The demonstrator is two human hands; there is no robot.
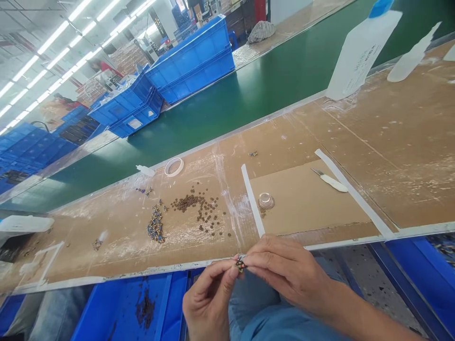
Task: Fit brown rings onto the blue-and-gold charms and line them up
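Just off the bench's front edge, my left hand (213, 293) pinches a small dark part (240, 265) with bits of colour on it. The fingertips of my right hand (287, 267) close on the same part from the right. On the brown bench lie a scatter of small brown discs (188, 202) and a heap of small blue and gold parts (155, 225). A round clear dish (266, 201) sits on a cardboard sheet (302, 208) held by white tape, with a white-handled pointed tool (334, 183) near its right side.
A green conveyor (199, 118) runs behind the bench, with stacked blue crates (192, 57) beyond. A large white bottle (362, 57) and a squeeze bottle (412, 59) stand at the back right. A tape roll (174, 167) lies at the back left. Below is a blue tray (121, 308).
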